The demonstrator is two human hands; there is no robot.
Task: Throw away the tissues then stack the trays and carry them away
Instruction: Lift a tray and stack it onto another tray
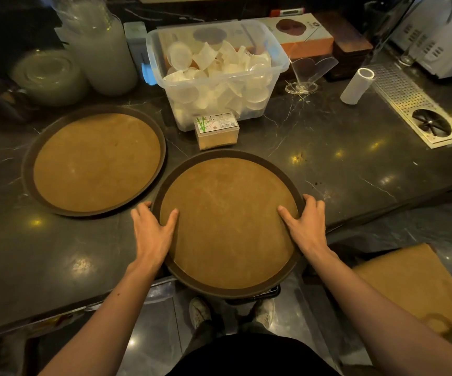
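Two round brown trays with dark rims are on the dark marble counter. The near tray (227, 221) sticks out over the counter's front edge. My left hand (153, 232) grips its left rim, thumb on the tray's face. My right hand (305, 226) grips the right rim the same way. The second tray (94, 161) lies flat to the left and a little farther back, touched by neither hand. Both trays are bare; I see no tissues on them.
Behind the trays stand a clear bin of plastic cups (216, 74), a small toothpick box (216, 130), stacked lids (48, 74) and a paper roll (357, 85). A metal drain grate (414, 104) lies at the right. A brown paper bag (414, 286) sits below the counter.
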